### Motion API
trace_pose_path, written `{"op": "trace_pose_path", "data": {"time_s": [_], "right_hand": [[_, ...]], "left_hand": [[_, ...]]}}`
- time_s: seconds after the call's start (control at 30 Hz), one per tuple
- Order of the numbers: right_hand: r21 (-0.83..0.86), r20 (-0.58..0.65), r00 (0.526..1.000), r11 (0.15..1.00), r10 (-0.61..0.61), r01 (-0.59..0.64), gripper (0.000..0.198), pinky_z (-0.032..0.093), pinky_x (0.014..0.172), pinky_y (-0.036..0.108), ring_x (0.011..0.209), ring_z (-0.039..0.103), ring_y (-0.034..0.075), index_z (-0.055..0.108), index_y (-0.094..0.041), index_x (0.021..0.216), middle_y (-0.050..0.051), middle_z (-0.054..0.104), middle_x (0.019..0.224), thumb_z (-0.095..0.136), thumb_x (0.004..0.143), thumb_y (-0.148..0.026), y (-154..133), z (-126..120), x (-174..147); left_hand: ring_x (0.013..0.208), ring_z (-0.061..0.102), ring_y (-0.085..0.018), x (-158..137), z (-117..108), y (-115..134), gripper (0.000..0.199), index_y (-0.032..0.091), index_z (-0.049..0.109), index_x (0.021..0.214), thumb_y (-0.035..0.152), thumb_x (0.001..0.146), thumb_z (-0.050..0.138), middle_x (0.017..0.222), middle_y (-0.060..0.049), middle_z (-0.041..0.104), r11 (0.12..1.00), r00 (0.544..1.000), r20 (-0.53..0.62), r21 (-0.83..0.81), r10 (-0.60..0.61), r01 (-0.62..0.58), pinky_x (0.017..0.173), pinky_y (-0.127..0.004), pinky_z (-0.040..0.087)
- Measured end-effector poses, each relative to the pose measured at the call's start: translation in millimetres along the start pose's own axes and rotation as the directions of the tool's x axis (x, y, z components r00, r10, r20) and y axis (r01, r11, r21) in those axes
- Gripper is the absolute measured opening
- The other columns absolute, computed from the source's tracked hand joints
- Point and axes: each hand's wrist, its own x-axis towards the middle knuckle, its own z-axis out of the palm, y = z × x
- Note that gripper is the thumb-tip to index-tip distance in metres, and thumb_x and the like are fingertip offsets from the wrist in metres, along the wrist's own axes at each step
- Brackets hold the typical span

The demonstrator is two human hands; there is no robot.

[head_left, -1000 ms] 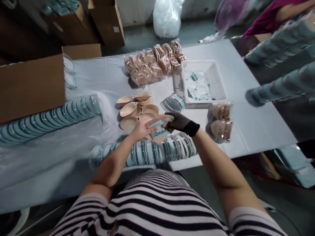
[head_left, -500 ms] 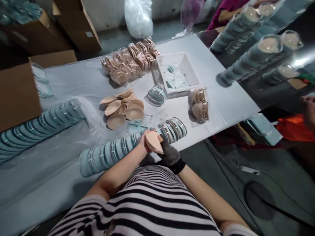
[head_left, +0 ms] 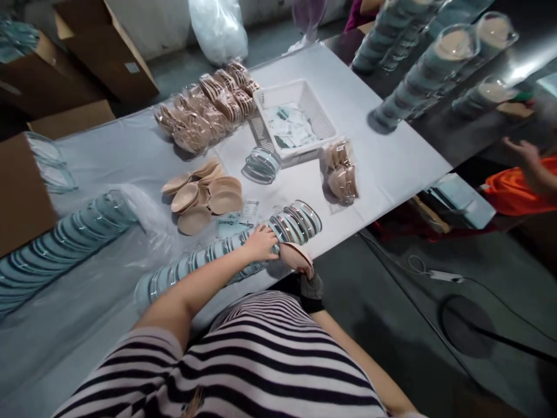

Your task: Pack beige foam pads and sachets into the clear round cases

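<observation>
My gloved right hand (head_left: 310, 285) holds a beige moulded bra pad (head_left: 296, 255) at the table's front edge. To its left, my bare left hand (head_left: 261, 242) lies over the long row of clear plastic cases (head_left: 191, 268), its bent fingers gripping at a case; their tips are partly hidden. At the row's right end, several cases (head_left: 300, 223) show dark rims and pale teal insides. Beyond the row is a loose pile of beige bra pads (head_left: 204, 197). A short stack of clear cases (head_left: 262, 165) lies to the right of that pile.
A white basket (head_left: 300, 152) holds small printed packets. Bagged pads (head_left: 342, 174) lie right, more bagged pads (head_left: 209, 107) at the back. Another case row (head_left: 65, 244) runs left, near a cardboard box (head_left: 24, 188). Tall case stacks (head_left: 429, 72) and another person's hand (head_left: 522, 152) are at right.
My left hand has let go of the bra pad and moved onto the case row. My right hand has drawn the pad slightly right and down. The whole view has shifted.
</observation>
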Motion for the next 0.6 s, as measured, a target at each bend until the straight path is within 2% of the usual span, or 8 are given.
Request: {"op": "trace_pose_path", "data": {"time_s": [0.1, 0.2, 0.33, 0.4, 0.5, 0.6], "right_hand": [[-0.026, -0.035, 0.998, 0.998, 0.053, -0.054, 0.047, 0.046, 0.099, 0.050, 0.121, 0.055, 0.038, 0.052, -0.018, 0.133, 0.017, 0.059, 0.133, 0.048, 0.087, -0.025, 3.0, 20.1, 13.4], [-0.038, -0.012, 0.999, 0.999, -0.033, 0.033, 0.049, 0.048, 0.096, 0.043, 0.116, 0.058, 0.034, 0.052, -0.016, 0.132, 0.015, 0.062, 0.128, 0.047, 0.085, -0.030, -1.2, 28.7, 21.9], [-0.145, -0.028, 0.979, 0.970, -0.203, 0.197, 0.055, 0.047, 0.097, 0.044, 0.115, 0.057, 0.034, 0.053, -0.010, 0.128, 0.019, 0.061, 0.125, 0.054, 0.080, -0.038, -5.4, 12.4, 15.6], [-0.203, -0.038, 0.971, 0.954, -0.235, 0.223, 0.048, 0.048, 0.093, 0.043, 0.109, 0.060, 0.033, 0.056, -0.013, 0.124, 0.018, 0.063, 0.121, 0.053, 0.083, -0.039, -4.5, -2.5, 10.1], [-0.279, 0.002, 0.983, 0.944, -0.182, 0.175, 0.029, 0.049, 0.081, 0.038, 0.091, 0.064, 0.029, 0.062, -0.017, 0.109, 0.015, 0.070, 0.104, 0.046, 0.089, -0.030, -4.3, -17.2, 9.2], [-0.357, 0.039, 0.994, 0.928, -0.100, 0.108, 0.027, 0.047, 0.075, 0.034, 0.085, 0.064, 0.025, 0.063, -0.016, 0.108, 0.014, 0.070, 0.102, 0.045, 0.090, -0.027, -11.0, -12.6, 18.2]], "left_hand": [[0.100, 0.056, -0.031, 1.9, 1.9, -1.4, 0.034, 0.018, 0.069, 0.077, 0.050, 0.068, 0.079, 0.086, -0.009, 0.066, 1.000, 1.000, 0.018, -0.026, -0.002, 0.002, 0.106, -0.054, 0.030], [0.098, 0.055, -0.029, 2.3, 1.5, -2.7, 0.033, 0.018, 0.069, 0.075, 0.050, 0.071, 0.078, 0.084, -0.008, 0.063, 1.000, 0.999, 0.031, -0.012, -0.023, 0.024, 0.105, -0.051, 0.031], [0.100, 0.052, -0.027, -0.4, 0.2, -2.7, 0.030, 0.017, 0.070, 0.081, 0.045, 0.073, 0.078, 0.097, -0.010, 0.061, 1.000, 1.000, -0.011, 0.001, -0.027, 0.028, 0.102, -0.049, 0.035], [0.103, 0.050, -0.028, -1.6, -0.4, -2.8, 0.032, 0.017, 0.071, 0.083, 0.045, 0.072, 0.080, 0.103, -0.011, 0.058, 1.000, 0.999, -0.045, -0.010, -0.029, 0.029, 0.098, -0.047, 0.038], [0.103, 0.049, -0.029, -1.1, -0.5, -4.0, 0.034, 0.016, 0.071, 0.080, 0.047, 0.070, 0.080, 0.102, -0.011, 0.056, 0.999, 0.998, -0.063, -0.015, -0.030, 0.030, 0.094, -0.046, 0.040], [0.098, 0.049, -0.027, 0.5, 0.0, -5.5, 0.034, 0.016, 0.070, 0.076, 0.049, 0.071, 0.079, 0.097, -0.010, 0.055, 0.999, 0.997, -0.058, -0.023, -0.043, 0.041, 0.091, -0.044, 0.041]]}}
